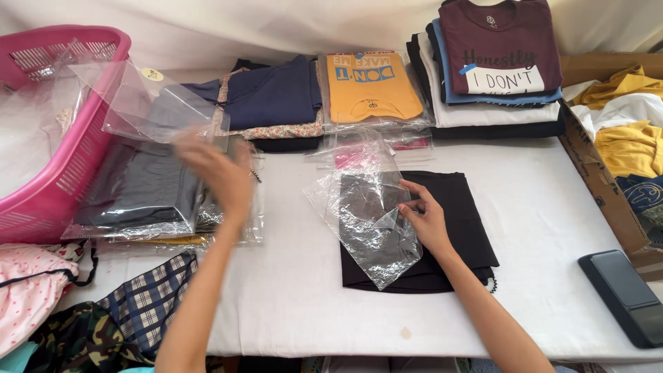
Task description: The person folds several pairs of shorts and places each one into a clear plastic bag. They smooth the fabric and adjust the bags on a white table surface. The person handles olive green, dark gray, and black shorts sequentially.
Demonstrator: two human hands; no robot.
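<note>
A white cloth covers the table (552,207) in front of you, with a pale sheet hanging behind it and folded clothing crowding its far and left edges. Your right hand (427,220) rests on a folded black garment (456,228) near the table's middle, thumb and fingers pinched on the right edge of a clear plastic bag (366,221) that lies crumpled across the garment's left half. The bag's long axis runs from far-left to near-right, tilted against the garment's square edges, and one end reaches past the garment's far edge onto the bare cloth. The bag lies directly left of those fingertips, so your right hand is the nearer one by far.

Your left hand (217,173) is blurred, palm down, fingers spread loosely open and gripping nothing, just over a stack of dark bagged garments (138,186) beside the pink basket (62,138). It is well apart from the bag your right hand holds.

Along the far edge sit a navy folded piece (276,93), 1 yellow printed shirt in a bag (369,86) and a pile of shirts topped by a maroon one (501,48). A cardboard box (601,186) of yellow clothes stands at the right, and a dark phone (625,297) lies near the front right corner.
</note>
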